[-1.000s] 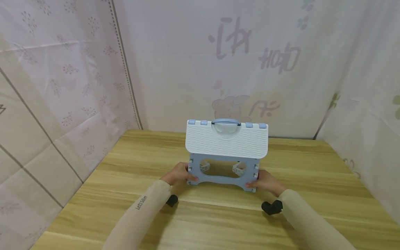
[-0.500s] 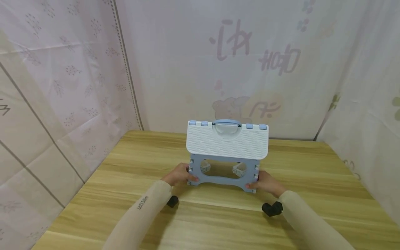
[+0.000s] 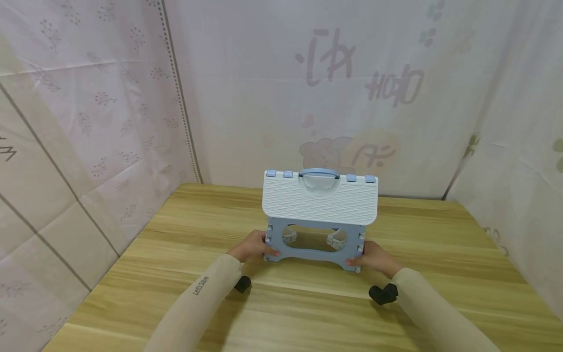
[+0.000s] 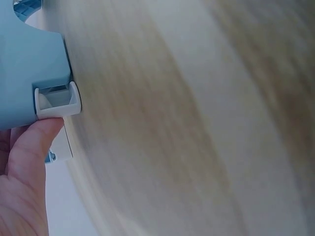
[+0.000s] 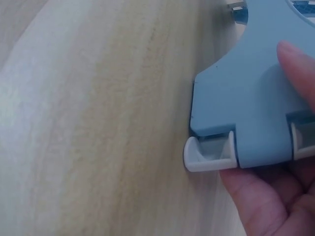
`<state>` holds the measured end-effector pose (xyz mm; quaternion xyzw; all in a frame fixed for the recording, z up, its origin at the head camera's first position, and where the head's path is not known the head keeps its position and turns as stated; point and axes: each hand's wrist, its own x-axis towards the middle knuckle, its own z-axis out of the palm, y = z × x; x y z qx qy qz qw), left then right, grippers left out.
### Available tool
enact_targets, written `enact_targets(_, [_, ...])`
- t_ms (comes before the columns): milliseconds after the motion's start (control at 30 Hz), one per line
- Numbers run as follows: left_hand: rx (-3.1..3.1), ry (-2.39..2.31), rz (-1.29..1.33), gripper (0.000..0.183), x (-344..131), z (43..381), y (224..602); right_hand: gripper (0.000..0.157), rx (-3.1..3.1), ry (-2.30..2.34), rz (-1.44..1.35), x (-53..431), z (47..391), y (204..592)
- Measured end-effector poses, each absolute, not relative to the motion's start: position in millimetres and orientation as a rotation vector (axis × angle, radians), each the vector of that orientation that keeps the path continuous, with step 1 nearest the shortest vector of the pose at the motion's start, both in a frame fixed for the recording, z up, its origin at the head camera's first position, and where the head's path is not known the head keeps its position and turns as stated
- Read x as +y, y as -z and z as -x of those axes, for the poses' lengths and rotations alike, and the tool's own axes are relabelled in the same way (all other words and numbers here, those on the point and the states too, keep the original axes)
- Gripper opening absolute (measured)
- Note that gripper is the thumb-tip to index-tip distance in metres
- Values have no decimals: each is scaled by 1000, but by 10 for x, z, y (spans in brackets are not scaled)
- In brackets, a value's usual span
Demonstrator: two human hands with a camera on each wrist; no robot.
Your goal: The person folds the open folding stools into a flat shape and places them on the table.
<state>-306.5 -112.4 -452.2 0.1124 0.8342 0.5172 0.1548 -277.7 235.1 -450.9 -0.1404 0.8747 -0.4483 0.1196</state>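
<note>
A folding step stool (image 3: 308, 205) stands on the table with its white textured top facing me and a blue handle (image 3: 318, 171) along the top edge. Below the top is a light blue leg panel (image 3: 314, 254) with a wide oval opening. My left hand (image 3: 251, 246) grips the left side of this panel, thumb over the front. The right hand (image 3: 376, 258) holds the right side the same way. In the right wrist view, the thumb (image 5: 298, 69) lies on the blue face while other fingers are partly hidden behind it. White hinge pieces (image 5: 211, 164) line the panel's edge.
The wood-grain table (image 3: 308, 313) spreads around the stool. Patterned fabric (image 3: 246, 98) hangs behind the table and on both sides. Black wrist-worn pieces (image 3: 383, 294) show beneath the beige sleeves (image 3: 206, 293).
Both hands keep their grip and the stool keeps its pose. Only a slight downward shift of the scene shows in the head view.
</note>
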Motion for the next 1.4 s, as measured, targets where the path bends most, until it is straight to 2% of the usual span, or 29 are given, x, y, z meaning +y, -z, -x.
enact_targets(1400, [2391,-1464,-328,39,-1125,3066,4516,64,2517,1331,378,2340,2799,4499])
